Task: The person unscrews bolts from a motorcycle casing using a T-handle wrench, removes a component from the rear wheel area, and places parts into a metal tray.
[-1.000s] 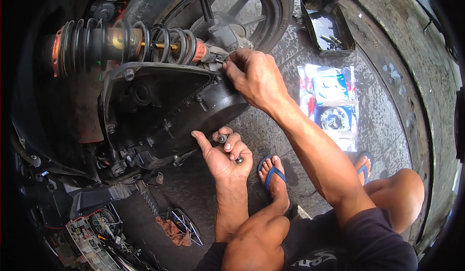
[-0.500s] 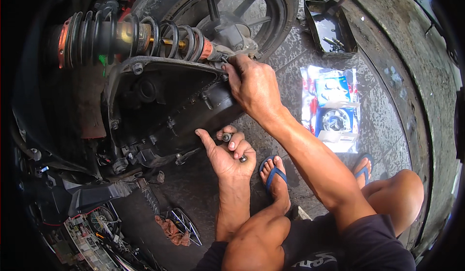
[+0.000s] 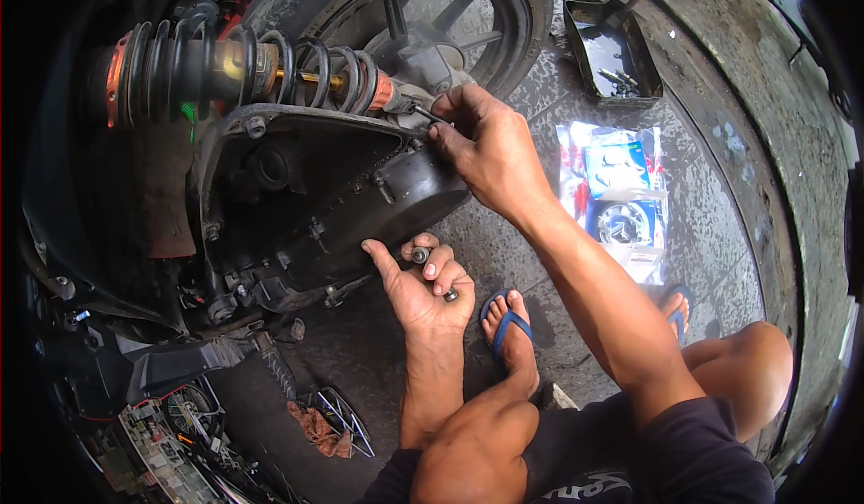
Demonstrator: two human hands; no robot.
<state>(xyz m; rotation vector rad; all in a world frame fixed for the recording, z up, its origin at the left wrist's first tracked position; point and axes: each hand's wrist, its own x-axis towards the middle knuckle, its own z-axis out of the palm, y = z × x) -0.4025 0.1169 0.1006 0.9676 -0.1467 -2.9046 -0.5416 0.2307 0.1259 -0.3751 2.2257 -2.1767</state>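
My right hand pinches a slim dark bolt between thumb and forefinger. The bolt's far end points at the lower end of the shock absorber, just above the rim of the black engine cover. Whether its tip touches the metal there, I cannot tell. My left hand is palm up below the cover, its fingers curled round small metal bolts. Its thumb stretches toward the cover's lower edge. Coiled black springs wrap the shock absorber's body.
Behind the cover stands the rear wheel. A black tray with dark liquid, a brush and small parts lies at far right. Nearer is a clear plastic package with blue cards. A brown rag lies at lower left.
My right hand has shifted slightly right, away from the cover's rim, and the bolt now shows between its fingertips. My left hand keeps its place and its grip.
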